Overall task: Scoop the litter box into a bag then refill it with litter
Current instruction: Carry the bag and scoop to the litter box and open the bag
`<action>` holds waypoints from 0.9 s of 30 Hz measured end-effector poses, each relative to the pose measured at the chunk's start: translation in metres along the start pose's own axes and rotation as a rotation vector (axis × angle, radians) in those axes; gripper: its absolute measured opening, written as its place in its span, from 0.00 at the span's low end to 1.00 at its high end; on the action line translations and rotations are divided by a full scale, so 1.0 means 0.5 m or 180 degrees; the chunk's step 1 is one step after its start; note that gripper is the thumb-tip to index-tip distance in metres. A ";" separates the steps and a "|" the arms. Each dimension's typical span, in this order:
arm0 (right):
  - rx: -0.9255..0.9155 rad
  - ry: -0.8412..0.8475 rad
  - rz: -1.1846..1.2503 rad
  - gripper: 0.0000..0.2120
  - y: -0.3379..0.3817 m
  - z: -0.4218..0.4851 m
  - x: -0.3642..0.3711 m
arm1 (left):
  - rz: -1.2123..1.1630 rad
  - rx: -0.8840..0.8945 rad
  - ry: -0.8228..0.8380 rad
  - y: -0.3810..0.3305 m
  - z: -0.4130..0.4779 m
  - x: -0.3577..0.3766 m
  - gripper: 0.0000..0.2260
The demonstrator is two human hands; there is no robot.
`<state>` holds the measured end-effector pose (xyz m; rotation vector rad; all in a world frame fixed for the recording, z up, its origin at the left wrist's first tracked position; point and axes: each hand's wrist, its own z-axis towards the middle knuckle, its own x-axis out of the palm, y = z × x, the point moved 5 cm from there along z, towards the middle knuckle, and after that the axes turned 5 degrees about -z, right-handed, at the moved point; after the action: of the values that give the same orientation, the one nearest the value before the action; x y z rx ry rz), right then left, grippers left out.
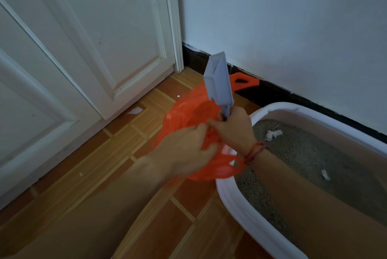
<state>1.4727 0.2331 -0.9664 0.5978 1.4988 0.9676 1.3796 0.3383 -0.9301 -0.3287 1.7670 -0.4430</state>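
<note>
An orange plastic bag [188, 112] lies open on the wooden floor, left of a white litter box [230, 193] filled with grey litter [303, 154]. My right hand [234, 128] grips the handle of a grey-blue litter scoop [217, 82], whose head points up over the bag. My left hand [186, 147] is blurred and holds the bag's near rim where the plastic bunches. White scraps [273, 134] lie on the litter. One bag handle [243, 80] sticks out behind the scoop.
A white panelled door [83, 49] fills the left side. A pale wall with a dark skirting board [282, 95] runs behind the box. Small white scraps [135, 110] lie on the wooden floor [117, 154] near the door.
</note>
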 end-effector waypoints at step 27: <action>0.0586 -0.0295 -0.0154 0.08 -0.010 0.012 -0.072 | 0.0769 -0.0683 0.0766 0.104 -0.018 0.021 0.23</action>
<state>1.4857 0.2023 -0.9505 0.7251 1.5222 0.7598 1.3689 0.3809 -0.9615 -0.2142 2.0659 -0.1228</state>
